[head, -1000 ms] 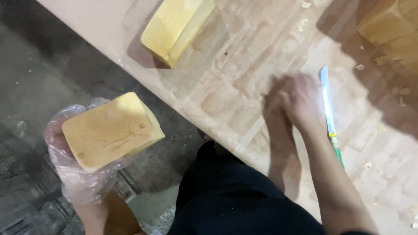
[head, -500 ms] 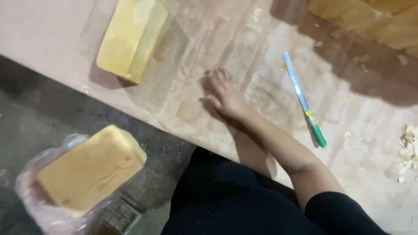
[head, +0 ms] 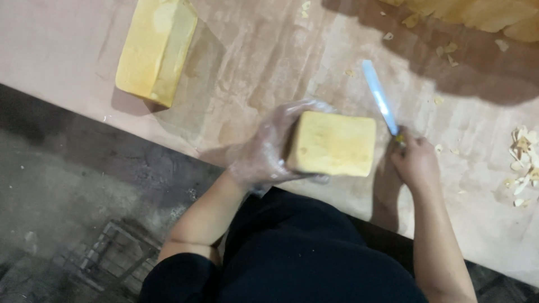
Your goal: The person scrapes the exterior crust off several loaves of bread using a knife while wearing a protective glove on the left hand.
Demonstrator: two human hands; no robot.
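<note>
Greasy pink surface [head: 269, 73]. Gloved left hand [head: 264, 154], fingers wrapped round yellow block [head: 334, 143]; looks dense, slick, best gripped broadside. Right hand [head: 415, 163] closed on knife [head: 380, 101].

On my left hand [head: 264, 154] I wear a thin, clear plastic glove; it is crinkled and glossy, loose at the wrist, and ends just past the hand. My right hand [head: 416, 164] is bare, with nothing on the fingers or wrist that I can make out. Both forearms are uncovered. My top is black, with short sleeves that stop near the elbows. The same dark cloth covers my front at the bottom of the view, plain and unmarked.
</note>
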